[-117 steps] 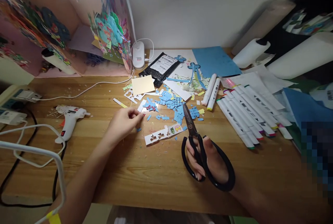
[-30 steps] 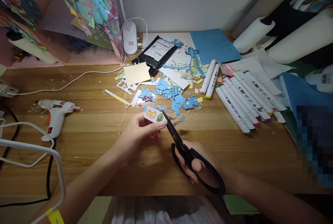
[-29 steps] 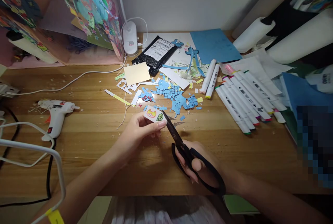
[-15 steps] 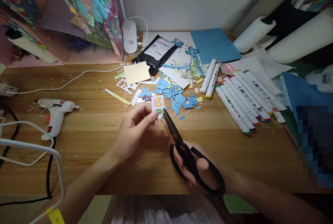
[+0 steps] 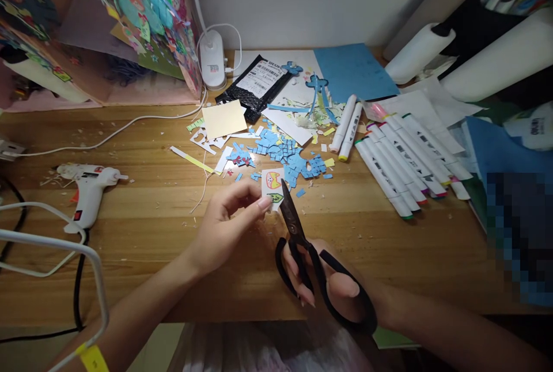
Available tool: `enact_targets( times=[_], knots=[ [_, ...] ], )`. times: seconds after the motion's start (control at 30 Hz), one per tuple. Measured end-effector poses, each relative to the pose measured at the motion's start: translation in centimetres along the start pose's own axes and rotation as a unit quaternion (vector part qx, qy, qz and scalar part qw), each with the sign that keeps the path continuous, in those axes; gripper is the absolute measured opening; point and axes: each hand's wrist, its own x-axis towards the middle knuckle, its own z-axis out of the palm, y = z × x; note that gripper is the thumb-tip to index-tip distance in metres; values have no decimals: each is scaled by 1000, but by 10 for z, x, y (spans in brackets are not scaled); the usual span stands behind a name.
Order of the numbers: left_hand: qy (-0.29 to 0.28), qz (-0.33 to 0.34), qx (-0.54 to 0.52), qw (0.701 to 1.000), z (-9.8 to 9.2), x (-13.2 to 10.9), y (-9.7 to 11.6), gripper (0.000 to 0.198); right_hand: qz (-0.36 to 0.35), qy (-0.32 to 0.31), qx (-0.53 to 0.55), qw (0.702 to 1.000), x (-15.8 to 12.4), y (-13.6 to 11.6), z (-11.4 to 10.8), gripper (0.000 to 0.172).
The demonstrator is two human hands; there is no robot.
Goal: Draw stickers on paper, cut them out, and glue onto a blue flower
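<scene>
Grips scissors (image 5: 294, 227) with the right hand (image 5: 342, 287), thumb and fingers set apart in the loops. Pinches a card (image 5: 273, 189) between thumb and bent fingers of the left hand (image 5: 228, 225), just left of the scissors and above the surface (image 5: 216, 297). Holds the scissors at the card's edge; cannot tell whether touching. Shows a glue gun (image 5: 91, 185) lying left of the left hand, blue scraps (image 5: 280, 147) just beyond both hands, and markers (image 5: 395, 156) beyond and right of the right hand. Farther off, shows a black bag (image 5: 258, 85) and a blue sheet (image 5: 354, 72) beyond both hands.
</scene>
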Motion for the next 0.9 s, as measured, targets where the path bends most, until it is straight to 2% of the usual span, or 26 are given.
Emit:
enact_targets(
  times=[0.13,0.57,0.9],
  knots=[
    [-1,2,-11,1000,-1,1,0,20,-22,13,-10,1000,0,-2,-1,74],
    [5,48,11,999,-8,0,-1,20,14,-29,-126,991,-2,-23,-4,73],
    [23,60,15,998,-10,3,0,21,18,-45,-111,993,0,-29,-4,70]
  ],
)
